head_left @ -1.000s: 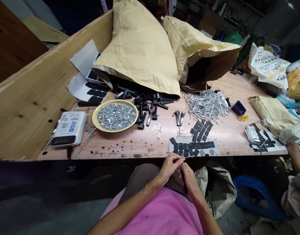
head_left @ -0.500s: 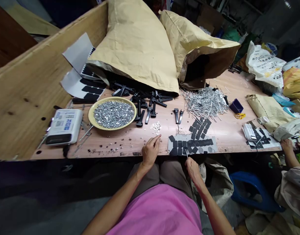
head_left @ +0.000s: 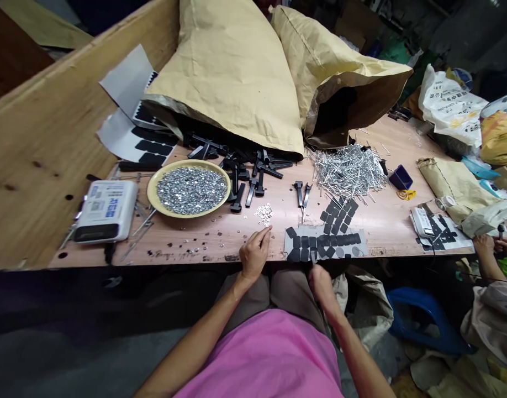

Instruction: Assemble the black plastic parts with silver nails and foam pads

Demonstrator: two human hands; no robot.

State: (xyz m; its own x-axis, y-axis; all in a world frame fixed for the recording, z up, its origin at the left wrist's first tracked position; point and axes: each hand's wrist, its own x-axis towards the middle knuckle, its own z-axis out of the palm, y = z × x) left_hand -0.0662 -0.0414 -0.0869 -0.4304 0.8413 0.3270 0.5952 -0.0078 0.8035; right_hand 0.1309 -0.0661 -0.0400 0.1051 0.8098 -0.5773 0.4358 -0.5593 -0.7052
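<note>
My left hand rests at the table's front edge, thumb and fingertips pressed together. Just beyond those fingertips lies a small pile of pale washers; whether one is pinched in them is too small to tell. Blurred by motion, my right hand is closed around a thin metal tool. Its tip is over a grey sheet bearing rows of black pads. More black pads lie behind the sheet. Two black plastic pieces with metal rods stand farther back.
On the left are a yellow bowl of small metal parts and a white device. Black plastic parts spill beneath a large paper sack. A heap of metal rods lies right. Another person's hand is at far right.
My right hand has shifted slightly left and down with the thin tool, blurring. My left hand stays nearly in place. The view has tilted a little.
</note>
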